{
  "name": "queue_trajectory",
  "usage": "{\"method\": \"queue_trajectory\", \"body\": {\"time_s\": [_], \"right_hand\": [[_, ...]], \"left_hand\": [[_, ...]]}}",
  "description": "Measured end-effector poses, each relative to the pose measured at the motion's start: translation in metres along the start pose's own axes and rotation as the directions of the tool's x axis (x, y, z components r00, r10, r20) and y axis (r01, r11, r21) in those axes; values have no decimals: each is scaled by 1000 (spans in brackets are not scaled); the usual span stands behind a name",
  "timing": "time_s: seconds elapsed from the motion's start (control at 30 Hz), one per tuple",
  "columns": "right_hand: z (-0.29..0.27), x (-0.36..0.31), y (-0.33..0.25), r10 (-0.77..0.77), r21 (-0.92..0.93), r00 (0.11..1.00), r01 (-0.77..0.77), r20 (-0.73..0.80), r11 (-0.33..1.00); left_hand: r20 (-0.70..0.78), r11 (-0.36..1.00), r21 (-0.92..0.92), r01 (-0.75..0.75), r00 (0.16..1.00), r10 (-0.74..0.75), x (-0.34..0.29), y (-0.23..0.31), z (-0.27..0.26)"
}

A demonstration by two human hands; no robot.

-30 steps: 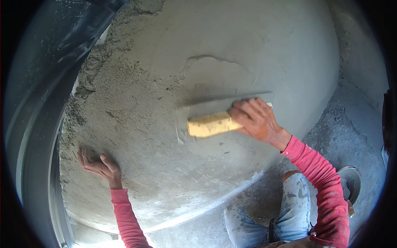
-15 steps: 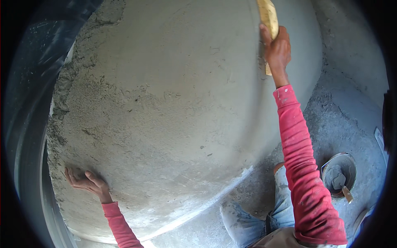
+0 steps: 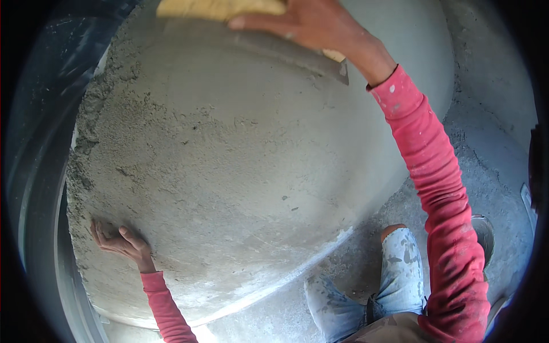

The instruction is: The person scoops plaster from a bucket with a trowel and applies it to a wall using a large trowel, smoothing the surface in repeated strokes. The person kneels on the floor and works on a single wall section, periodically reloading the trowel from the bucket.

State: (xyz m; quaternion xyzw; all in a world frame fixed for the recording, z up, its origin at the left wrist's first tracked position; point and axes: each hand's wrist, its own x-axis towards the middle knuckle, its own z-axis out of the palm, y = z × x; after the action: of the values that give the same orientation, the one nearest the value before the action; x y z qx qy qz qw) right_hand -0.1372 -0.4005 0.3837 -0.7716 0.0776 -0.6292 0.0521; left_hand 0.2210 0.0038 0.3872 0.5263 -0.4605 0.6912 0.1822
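Observation:
A grey plastered wall (image 3: 229, 188) bulges across most of the picture, smooth at the upper right and rough and grainy on the left. My right hand (image 3: 320, 28) grips a plastering float (image 3: 223, 8) with yellow wood and a dark edge, against the upper wall. The float's far end is blurred and partly cut off by the top of the picture. At the lower left, my left hand (image 3: 123, 243) rests on the rough plaster with its fingers loosely bent and thumb apart, holding nothing.
A bucket (image 3: 483, 237) stands on the concrete floor (image 3: 354, 268) at the right, mostly hidden behind my right sleeve. Dark sheeting (image 3: 51, 86) and a grey frame (image 3: 63, 268) border the wall's left edge. My bent knees are close below the wall.
My right hand has swung the float left and up across the wall, turning it from nearly upright to nearly level. My right forearm now covers much of the bucket. My left hand has barely moved.

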Motion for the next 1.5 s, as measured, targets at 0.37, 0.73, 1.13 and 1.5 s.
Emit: {"method": "queue_trajectory", "body": {"time_s": [0.37, 0.73, 1.13, 1.5], "right_hand": [[49, -206, 10, -162, -109, 987, 159, -21, 981], [118, -210, -76, 50, -85, 978, -68, -201, 994], [63, -198, 40, 718, 45, 296, -909, -630, 415], [91, -265, 41, 896, 542, -52, -811, -442, 220]], "left_hand": [[21, 998, 65, 21, 1000, -22, -6, -5, 0], [37, 997, 73, -34, 999, 32, -10, -14, 1], [-1, 997, 76, -3, 1000, 3, -8, -15, 4], [-11, 997, 73, -31, 999, 32, -7, -9, -2]]}}
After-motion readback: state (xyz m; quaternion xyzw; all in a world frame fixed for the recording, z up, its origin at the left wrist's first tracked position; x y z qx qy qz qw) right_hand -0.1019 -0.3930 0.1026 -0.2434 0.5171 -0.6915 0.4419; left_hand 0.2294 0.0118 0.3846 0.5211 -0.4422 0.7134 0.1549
